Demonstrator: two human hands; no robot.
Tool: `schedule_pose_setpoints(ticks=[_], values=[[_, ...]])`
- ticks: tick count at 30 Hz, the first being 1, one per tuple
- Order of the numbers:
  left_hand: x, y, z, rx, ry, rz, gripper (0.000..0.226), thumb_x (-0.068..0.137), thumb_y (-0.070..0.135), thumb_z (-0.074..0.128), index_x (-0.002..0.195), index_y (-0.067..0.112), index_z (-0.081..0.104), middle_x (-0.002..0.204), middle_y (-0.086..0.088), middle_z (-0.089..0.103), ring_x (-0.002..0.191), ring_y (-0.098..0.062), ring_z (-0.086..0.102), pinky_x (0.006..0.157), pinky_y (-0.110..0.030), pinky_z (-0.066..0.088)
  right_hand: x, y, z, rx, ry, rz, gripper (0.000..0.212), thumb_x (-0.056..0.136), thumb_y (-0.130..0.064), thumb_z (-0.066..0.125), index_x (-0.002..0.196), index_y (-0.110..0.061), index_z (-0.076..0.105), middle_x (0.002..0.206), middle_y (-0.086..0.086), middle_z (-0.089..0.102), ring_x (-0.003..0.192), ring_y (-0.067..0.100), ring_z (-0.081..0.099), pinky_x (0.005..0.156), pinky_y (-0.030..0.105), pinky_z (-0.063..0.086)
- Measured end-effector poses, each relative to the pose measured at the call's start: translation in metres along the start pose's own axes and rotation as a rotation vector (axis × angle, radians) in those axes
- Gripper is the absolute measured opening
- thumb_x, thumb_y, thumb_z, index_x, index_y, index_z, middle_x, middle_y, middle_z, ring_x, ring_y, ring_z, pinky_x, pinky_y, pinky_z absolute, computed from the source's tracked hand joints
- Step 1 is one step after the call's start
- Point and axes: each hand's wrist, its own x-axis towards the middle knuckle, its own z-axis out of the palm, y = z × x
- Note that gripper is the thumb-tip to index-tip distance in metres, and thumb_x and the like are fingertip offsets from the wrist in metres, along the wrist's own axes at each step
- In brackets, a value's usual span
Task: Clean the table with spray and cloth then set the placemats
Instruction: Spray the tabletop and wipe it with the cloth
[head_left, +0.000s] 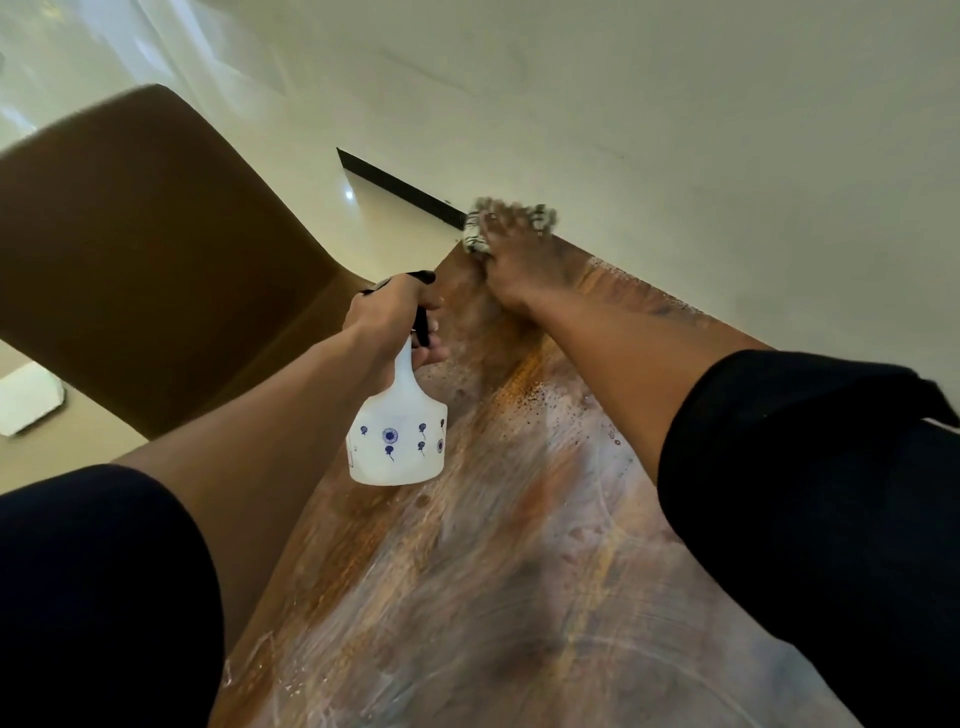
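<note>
My left hand (387, 312) grips the neck of the spray bottle (399, 415), fingers curled round the black trigger head, and the white bottle (dotted with small blue flower prints) hangs above the table's left edge. My right hand (519, 265) lies on the cloth (480, 236) at the far corner of the wooden table (467, 597); the picture is blurred there, so I cannot tell whether my fingers lie flat or bunch the fabric. The tabletop shows wet streaks and droplets. A brown chair (156, 249) stands just beside the table on my left. Both my sleeves (810, 493) are dark.
</note>
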Motion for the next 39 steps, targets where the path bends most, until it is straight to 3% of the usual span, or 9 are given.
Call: schedule_pose_setpoints(ticks=[3,6,17,20,24,28,33,36,39], values=[[-0.003,-0.003,0.002,0.015,-0.006,0.01,0.007,0.097,0.018,0.067,0.095,0.013,0.07,0.071,-0.01,0.063,0.051,-0.018,0.06,0.074,-0.041,0.067,-0.006,0.022,-0.002,0.105,0.039,0.274,0.062,0.112,-0.033,0.03,0.165,-0.027,-0.001,0.173,-0.001,-0.006,0.159,0.023,-0.008,0.126,0.048,-0.005],[-0.011,-0.004,0.005,-0.004,-0.017,0.004,0.003,0.096,0.016,0.067,0.094,0.014,0.068,0.071,-0.01,0.062,0.053,-0.019,0.06,0.08,-0.043,0.066,-0.002,0.023,-0.002,0.133,0.007,0.358,0.061,0.112,-0.036,0.029,0.166,-0.023,0.004,0.173,0.0,-0.005,0.16,0.024,-0.007,0.127,0.049,-0.002],[-0.017,-0.009,-0.003,-0.015,-0.007,0.026,0.009,0.092,0.012,0.068,0.098,0.005,0.071,0.065,-0.009,0.062,0.057,-0.021,0.061,0.077,-0.046,0.067,0.007,-0.006,-0.01,-0.067,-0.108,-0.196,0.062,0.111,-0.036,0.032,0.165,-0.034,0.002,0.172,-0.009,-0.009,0.159,0.019,-0.01,0.126,0.053,-0.005],[-0.022,-0.014,0.001,-0.005,-0.009,0.014,0.008,0.092,0.011,0.069,0.099,0.007,0.069,0.067,-0.01,0.062,0.054,-0.021,0.061,0.08,-0.048,0.067,-0.004,-0.003,-0.008,-0.067,-0.111,-0.214,0.062,0.111,-0.034,0.031,0.165,-0.033,0.0,0.172,-0.008,-0.01,0.159,0.017,-0.01,0.126,0.051,-0.005],[-0.035,-0.015,0.013,0.036,-0.015,0.024,0.005,0.093,0.011,0.068,0.091,0.016,0.067,0.068,-0.01,0.062,0.05,-0.021,0.061,0.079,-0.046,0.065,-0.03,0.018,-0.005,0.006,-0.05,-0.011,0.066,0.109,-0.028,0.032,0.165,-0.03,-0.003,0.173,-0.004,-0.007,0.159,0.02,-0.009,0.128,0.053,-0.002],[-0.049,-0.017,0.028,0.04,-0.067,0.03,0.011,0.094,0.01,0.065,0.091,0.02,0.067,0.072,-0.012,0.06,0.042,-0.02,0.061,0.084,-0.049,0.063,-0.071,0.053,-0.007,0.141,0.051,0.392,0.068,0.107,-0.017,0.033,0.166,-0.024,0.0,0.173,-0.002,-0.008,0.159,0.022,-0.01,0.122,0.05,-0.009],[-0.059,-0.021,0.033,0.003,-0.101,0.027,0.008,0.097,0.014,0.064,0.096,0.019,0.069,0.071,-0.01,0.06,0.046,-0.019,0.062,0.082,-0.048,0.065,-0.09,0.061,-0.007,0.179,0.079,0.63,0.067,0.109,-0.042,0.033,0.165,-0.016,0.007,0.174,0.004,-0.002,0.16,0.025,-0.005,0.128,0.052,0.0],[-0.067,-0.023,0.025,-0.009,-0.092,0.035,0.007,0.097,0.014,0.065,0.094,0.02,0.067,0.071,-0.009,0.059,0.051,-0.02,0.061,0.074,-0.043,0.064,-0.09,0.045,-0.009,0.194,0.056,0.566,0.065,0.109,-0.043,0.032,0.166,-0.02,0.009,0.174,0.002,-0.004,0.16,0.026,-0.008,0.127,0.054,-0.001],[-0.07,-0.027,0.01,0.0,-0.057,0.033,0.01,0.099,0.016,0.065,0.089,0.02,0.067,0.069,-0.009,0.06,0.05,-0.021,0.06,0.08,-0.046,0.065,-0.09,0.014,-0.001,0.088,0.024,0.279,0.062,0.108,-0.041,0.032,0.165,-0.027,0.011,0.173,0.0,-0.001,0.159,0.027,-0.005,0.127,0.058,0.005]])
